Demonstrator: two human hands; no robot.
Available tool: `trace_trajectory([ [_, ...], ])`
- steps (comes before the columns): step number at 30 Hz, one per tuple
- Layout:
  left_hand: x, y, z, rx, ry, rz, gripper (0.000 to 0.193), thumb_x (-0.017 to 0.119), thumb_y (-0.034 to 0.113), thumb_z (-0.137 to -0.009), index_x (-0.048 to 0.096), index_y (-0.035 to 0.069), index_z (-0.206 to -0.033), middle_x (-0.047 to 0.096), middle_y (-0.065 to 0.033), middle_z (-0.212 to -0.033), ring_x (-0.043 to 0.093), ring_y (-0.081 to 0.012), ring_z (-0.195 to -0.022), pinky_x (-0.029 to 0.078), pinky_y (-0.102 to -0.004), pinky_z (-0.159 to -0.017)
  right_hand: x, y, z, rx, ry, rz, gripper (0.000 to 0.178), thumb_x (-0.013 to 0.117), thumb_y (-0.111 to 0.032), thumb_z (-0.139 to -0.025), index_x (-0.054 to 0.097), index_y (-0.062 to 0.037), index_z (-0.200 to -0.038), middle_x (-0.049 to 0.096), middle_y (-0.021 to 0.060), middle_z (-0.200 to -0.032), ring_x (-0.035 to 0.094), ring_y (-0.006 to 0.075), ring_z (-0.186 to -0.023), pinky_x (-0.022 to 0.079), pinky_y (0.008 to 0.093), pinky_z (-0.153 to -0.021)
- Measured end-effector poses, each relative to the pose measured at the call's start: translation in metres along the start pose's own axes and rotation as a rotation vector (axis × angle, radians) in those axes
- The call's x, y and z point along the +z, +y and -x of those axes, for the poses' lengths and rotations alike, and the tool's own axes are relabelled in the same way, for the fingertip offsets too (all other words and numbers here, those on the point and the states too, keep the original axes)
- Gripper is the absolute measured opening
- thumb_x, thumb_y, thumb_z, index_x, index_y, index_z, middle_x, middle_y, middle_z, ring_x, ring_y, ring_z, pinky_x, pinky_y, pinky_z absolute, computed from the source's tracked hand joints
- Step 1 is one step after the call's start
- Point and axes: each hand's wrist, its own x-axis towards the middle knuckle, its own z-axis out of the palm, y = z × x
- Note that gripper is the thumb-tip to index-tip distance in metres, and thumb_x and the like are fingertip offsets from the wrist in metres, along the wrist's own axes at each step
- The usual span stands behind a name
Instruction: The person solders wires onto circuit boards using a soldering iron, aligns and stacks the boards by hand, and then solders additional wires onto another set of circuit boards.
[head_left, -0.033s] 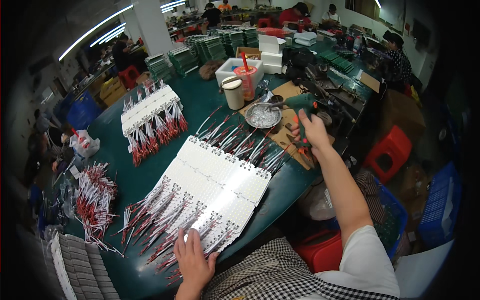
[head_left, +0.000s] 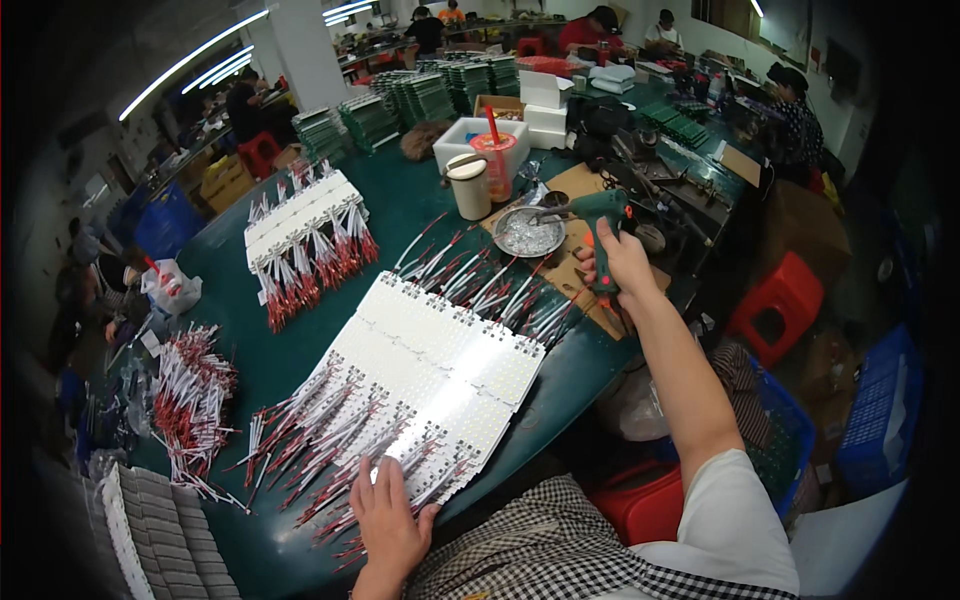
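Observation:
My right hand (head_left: 628, 265) is closed round the handle of a green pistol-shaped glue gun (head_left: 602, 207). Its dark nozzle points left, over the rim of a metal bowl (head_left: 497, 240) holding shiny, clear-looking bits. Lying flat with fingers stretched out, my left hand (head_left: 393, 525) touches the near edge of a sheet of white circuit boards (head_left: 440, 340) and the wires there. Red and white wires (head_left: 320, 435) stick out along the sheet's near and far edges. Part of the gun's handle is hidden by my fingers.
Farther left lies a second wired board sheet (head_left: 305, 220), with a heap of loose wires (head_left: 190, 405) nearer me. A lidded cup (head_left: 467, 190), a drink cup with a red straw (head_left: 495, 165) and a white box (head_left: 450, 140) stand beyond the bowl. A red stool (head_left: 780, 305) is at right.
The gun's handle shows at a slightly different angle in my right hand. My left hand and the boards stay put; the whole view has shifted very little.

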Motion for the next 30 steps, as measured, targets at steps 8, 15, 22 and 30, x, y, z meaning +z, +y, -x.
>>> trace_trajectory([
  [8, -0.074, -0.055, -0.045, 0.076, 0.276, 0.136, 0.042, 0.073, 0.018, -0.082, 0.061, 0.000, -0.118, 0.067, -0.0191, -0.111, 0.062, -0.0397, -0.102, 0.048, -0.0471, -0.089, -0.037, 0.028, -0.027, 0.006, 0.016, 0.066, 0.029, 0.076, -0.020, -0.084, 0.062, 0.0004, -0.100, 0.064, 0.0055, -0.083, 0.063, 0.0173, -0.067, 0.053, 0.0316, -0.056],
  [15, -0.044, -0.145, -0.163, -0.206, 0.178, 0.219, 0.030, 0.063, 0.022, -0.092, 0.069, 0.000, -0.111, 0.068, -0.0197, -0.113, 0.064, -0.0368, -0.107, 0.049, -0.0395, -0.094, 0.006, 0.030, 0.143, -0.077, -0.203, 0.082, 0.048, 0.066, -0.004, -0.089, 0.050, 0.0012, -0.134, 0.058, 0.0114, -0.122, 0.062, 0.0205, -0.108, 0.052, 0.0318, -0.089],
  [22, -0.006, -0.147, -0.230, -0.467, -0.244, 0.322, 0.051, 0.066, 0.046, -0.088, 0.071, 0.002, -0.112, 0.071, -0.0208, -0.106, 0.068, -0.0344, -0.100, 0.051, -0.0395, -0.090, 0.057, 0.038, 0.239, 0.569, -0.396, -0.344, 0.073, 0.059, -0.004, -0.093, 0.019, 0.0036, -0.154, 0.032, 0.0192, -0.153, 0.040, 0.0314, -0.138, 0.042, 0.0463, -0.107],
  [30, -0.016, -0.135, -0.216, -0.376, -0.222, 0.075, 0.053, 0.076, 0.045, -0.079, 0.072, 0.001, -0.107, 0.071, -0.0203, -0.105, 0.068, -0.0352, -0.101, 0.053, -0.0428, -0.089, 0.088, -0.008, 0.258, 0.685, -0.527, -0.314, 0.080, 0.060, -0.007, -0.091, 0.012, 0.0053, -0.154, 0.020, 0.0161, -0.159, 0.029, 0.0313, -0.145, 0.036, 0.0453, -0.112],
])
